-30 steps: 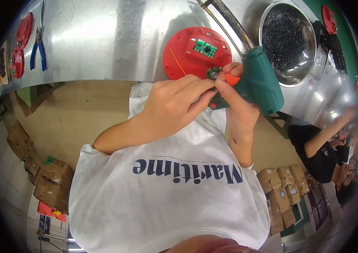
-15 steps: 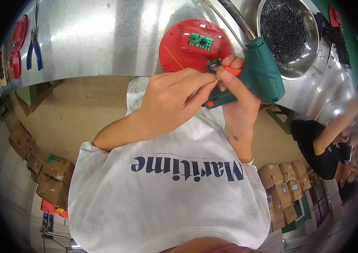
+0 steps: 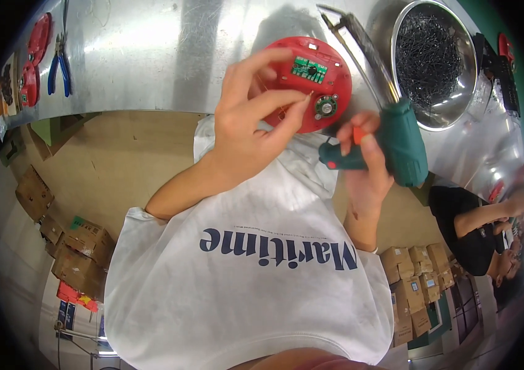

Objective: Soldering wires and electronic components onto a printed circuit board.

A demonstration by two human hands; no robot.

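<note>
My left hand [image 3: 243, 117] is over the left side of a red round plastic housing [image 3: 340, 77]. Its thumb and index finger pinch the end of a thin wire, and the other fingers are raised. In the housing sit a green circuit board [image 3: 309, 69] and a round green-rimmed part with a metallic centre [image 3: 325, 106]. My right hand [image 3: 367, 179] is wrapped round the handle of a dark green soldering gun [image 3: 407, 142], fingers by its orange trigger [image 3: 358, 135]. The gun's long metal tip and thin feed tube point up and away, to the right of the housing.
A metal bowl [image 3: 473, 80] full of short black wires stands at the far right. Blue-handled pliers [image 3: 58, 74] and red housings [image 3: 29, 83] lie at the left of the metal table [image 3: 132, 55]. Another person [image 3: 465, 228] works at the right. Cardboard boxes [image 3: 83, 259] stand on the floor.
My hands have parted. The right one has drawn the soldering gun rightward and toward me, while the left has moved up over the housing with the wire end. The view has shifted slightly.
</note>
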